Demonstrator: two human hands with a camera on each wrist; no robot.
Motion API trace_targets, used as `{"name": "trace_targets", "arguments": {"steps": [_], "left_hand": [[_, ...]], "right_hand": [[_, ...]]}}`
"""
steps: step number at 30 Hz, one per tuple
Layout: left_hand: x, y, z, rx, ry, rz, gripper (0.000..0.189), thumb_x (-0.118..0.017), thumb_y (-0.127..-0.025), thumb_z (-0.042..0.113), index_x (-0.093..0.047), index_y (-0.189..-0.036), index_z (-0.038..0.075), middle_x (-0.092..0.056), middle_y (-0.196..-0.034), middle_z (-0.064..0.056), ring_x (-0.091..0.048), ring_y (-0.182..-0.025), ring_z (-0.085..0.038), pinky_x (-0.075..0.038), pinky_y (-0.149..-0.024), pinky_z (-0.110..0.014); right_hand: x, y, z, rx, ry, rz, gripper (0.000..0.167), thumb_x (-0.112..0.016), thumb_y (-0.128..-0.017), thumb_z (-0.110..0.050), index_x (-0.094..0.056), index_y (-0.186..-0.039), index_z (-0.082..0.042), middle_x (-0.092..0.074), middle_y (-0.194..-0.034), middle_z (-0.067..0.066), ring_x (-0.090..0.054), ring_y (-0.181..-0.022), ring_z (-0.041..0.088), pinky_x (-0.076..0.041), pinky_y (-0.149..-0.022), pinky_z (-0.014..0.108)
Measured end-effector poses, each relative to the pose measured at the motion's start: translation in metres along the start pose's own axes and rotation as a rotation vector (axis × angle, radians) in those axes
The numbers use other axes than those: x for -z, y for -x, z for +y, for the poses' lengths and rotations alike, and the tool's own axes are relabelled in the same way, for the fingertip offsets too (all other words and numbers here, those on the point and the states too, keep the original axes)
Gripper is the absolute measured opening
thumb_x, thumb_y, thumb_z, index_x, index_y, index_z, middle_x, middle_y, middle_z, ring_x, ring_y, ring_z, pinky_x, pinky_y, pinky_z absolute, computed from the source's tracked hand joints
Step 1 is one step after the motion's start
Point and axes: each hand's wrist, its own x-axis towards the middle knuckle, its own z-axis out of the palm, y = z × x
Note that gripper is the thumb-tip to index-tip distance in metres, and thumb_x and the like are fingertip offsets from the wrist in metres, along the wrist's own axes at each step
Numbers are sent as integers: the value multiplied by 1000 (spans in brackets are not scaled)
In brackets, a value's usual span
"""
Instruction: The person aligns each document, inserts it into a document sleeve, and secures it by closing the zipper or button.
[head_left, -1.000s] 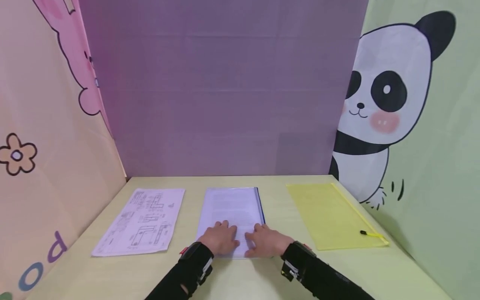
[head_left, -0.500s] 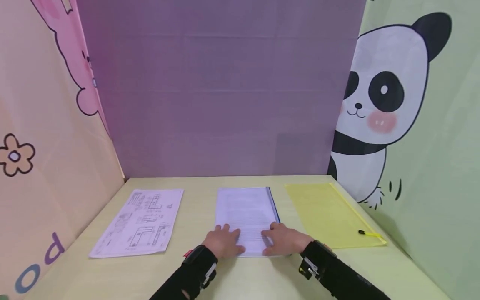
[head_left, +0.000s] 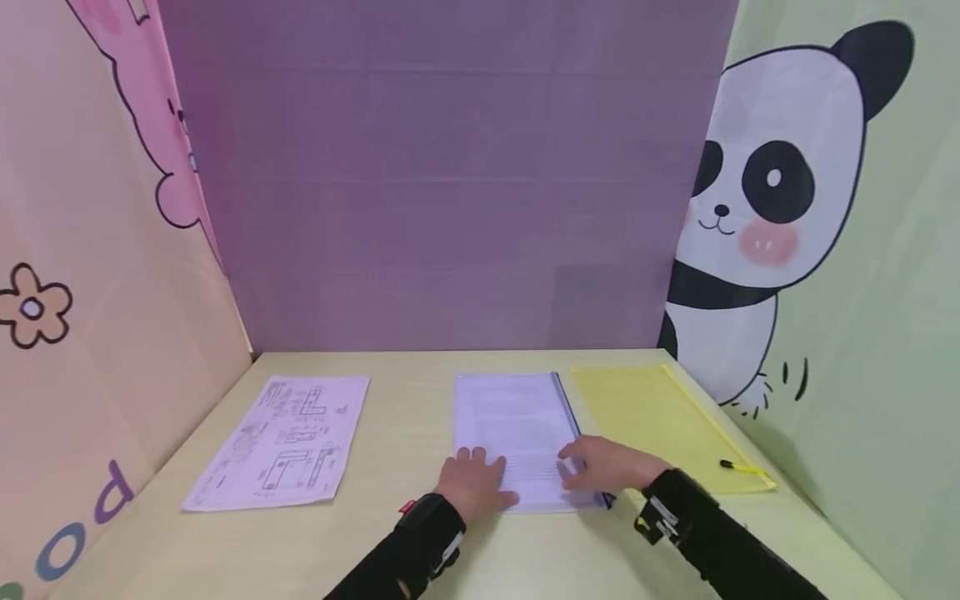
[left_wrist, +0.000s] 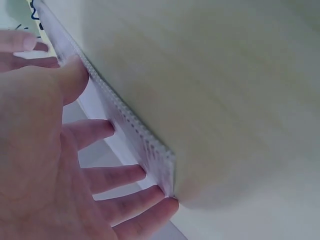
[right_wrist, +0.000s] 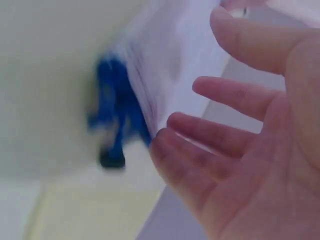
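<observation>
Folder point(head_left: 513, 417) at left fingers point(left_wrist: 115, 178), ridged edge point(left_wrist: 125, 111) distinct only in left-wrist view.

Reads "d" in a tilted purple letter point(head_left: 122, 482) on the wall point(head_left: 135, 367) at the lower left of the head view, and "o" in a blue letter point(head_left: 80, 547) just below and to its left. Carries rows of print point(head_left: 525, 454), too small to read, on the white document point(head_left: 517, 429) at lower centre. Shows tiny illegible markings point(head_left: 273, 396) on the printed sheet point(head_left: 281, 446), left of centre.
</observation>
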Motion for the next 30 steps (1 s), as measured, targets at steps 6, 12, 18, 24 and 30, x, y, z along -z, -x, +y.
{"name": "trace_targets", "arguments": {"steps": [6, 12, 18, 24, 30], "left_hand": [[-1, -5, 9, 11, -8, 6, 65, -63, -92, 63, -61, -140, 18, -60, -126, -15, -54, -107, -32, -49, -92, -47], [3, -6, 16, 14, -31, 19, 64, -62, -93, 63, -61, -140, 19, -60, -126, -13, -55, -109, -31, -49, -91, -45], [7, -7, 21, 18, -53, 12, 65, -61, -93, 63, -61, -141, 20, -60, -128, -13, -55, -110, -30, -50, -91, -42], [9, -9, 22, 20, -59, 12, 65, -61, -93, 63, -60, -142, 20, -60, -131, -12, -56, -113, -30, -51, -91, -42], [7, -9, 23, 18, -54, 3, 65, -61, -93, 64, -60, -141, 20, -61, -128, -12, -56, -109, -30, -51, -91, -42]], "right_hand": [[33, 16, 44, -108, 24, 128, 50, -74, -93, -27, -63, -129, 5, -63, -126, 22, -58, -116, 38, -45, -102, 57], [59, 41, 108, -193, 133, 244, 61, -70, -95, -29, -53, -128, 19, -57, -120, 39, -57, -110, 52, -49, -91, 62], [60, 72, 161, -349, 97, 232, 50, -66, -96, -29, -55, -105, 19, -58, -83, 22, -59, -74, 34, -50, -65, 43], [50, 89, 187, -454, 84, 110, 46, -67, -93, -36, -56, -86, 8, -47, -75, 9, -50, -70, 25, -41, -63, 35], [44, 90, 194, -508, 27, 140, 58, -77, -85, -40, -53, -88, 13, -48, -79, 13, -51, -74, 30, -45, -66, 40]]}}
